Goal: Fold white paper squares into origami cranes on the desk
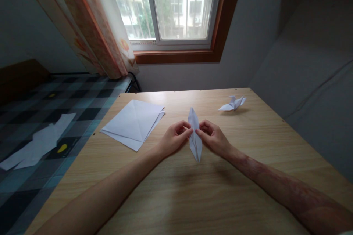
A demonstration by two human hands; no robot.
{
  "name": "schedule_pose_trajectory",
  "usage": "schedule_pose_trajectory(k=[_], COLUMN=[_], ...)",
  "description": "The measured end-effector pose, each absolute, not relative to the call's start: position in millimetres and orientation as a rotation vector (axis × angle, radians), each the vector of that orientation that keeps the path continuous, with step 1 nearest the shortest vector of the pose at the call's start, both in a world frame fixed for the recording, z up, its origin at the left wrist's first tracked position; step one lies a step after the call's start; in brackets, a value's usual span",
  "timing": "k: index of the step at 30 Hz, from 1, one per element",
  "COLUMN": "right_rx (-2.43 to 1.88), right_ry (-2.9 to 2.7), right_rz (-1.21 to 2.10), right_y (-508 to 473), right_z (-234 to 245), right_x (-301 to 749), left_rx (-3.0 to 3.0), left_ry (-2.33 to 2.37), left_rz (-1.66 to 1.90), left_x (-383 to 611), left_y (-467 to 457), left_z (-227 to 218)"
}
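A white sheet folded into a long, narrow diamond, a piece of folded paper, is held upright over the middle of the table. Its lower half shows a slit down the centre. My left hand pinches its left edge between thumb and fingers. On the opposite edge, my right hand grips it the same way, thumb towards me. Beyond my right hand stands a finished-looking white paper crane. To the left of my left hand lies a stack of white paper squares with diagonal creases.
The light wooden table reaches back towards a wall below a window. At the left is a bed with a checked cover, with white paper strips on it. A patterned curtain hangs beside the window.
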State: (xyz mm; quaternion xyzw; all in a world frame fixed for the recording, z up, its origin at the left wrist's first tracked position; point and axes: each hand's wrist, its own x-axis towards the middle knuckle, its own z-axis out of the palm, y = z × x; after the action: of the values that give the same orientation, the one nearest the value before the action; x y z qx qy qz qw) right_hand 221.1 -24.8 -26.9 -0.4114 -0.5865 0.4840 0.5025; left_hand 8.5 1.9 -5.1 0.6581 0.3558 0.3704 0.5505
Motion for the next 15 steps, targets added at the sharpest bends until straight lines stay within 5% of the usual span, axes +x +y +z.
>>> schedule_pose_trajectory(k=[15], right_rx=[-0.986], right_ry=[-1.415], right_rz=[1.173], right_y=[-24.7], right_z=[-26.8], right_x=[221.4], left_rx=[1.536], left_ry=[0.831], left_rz=[0.876], left_x=[9.8], left_y=[0.3], left_z=[-1.4])
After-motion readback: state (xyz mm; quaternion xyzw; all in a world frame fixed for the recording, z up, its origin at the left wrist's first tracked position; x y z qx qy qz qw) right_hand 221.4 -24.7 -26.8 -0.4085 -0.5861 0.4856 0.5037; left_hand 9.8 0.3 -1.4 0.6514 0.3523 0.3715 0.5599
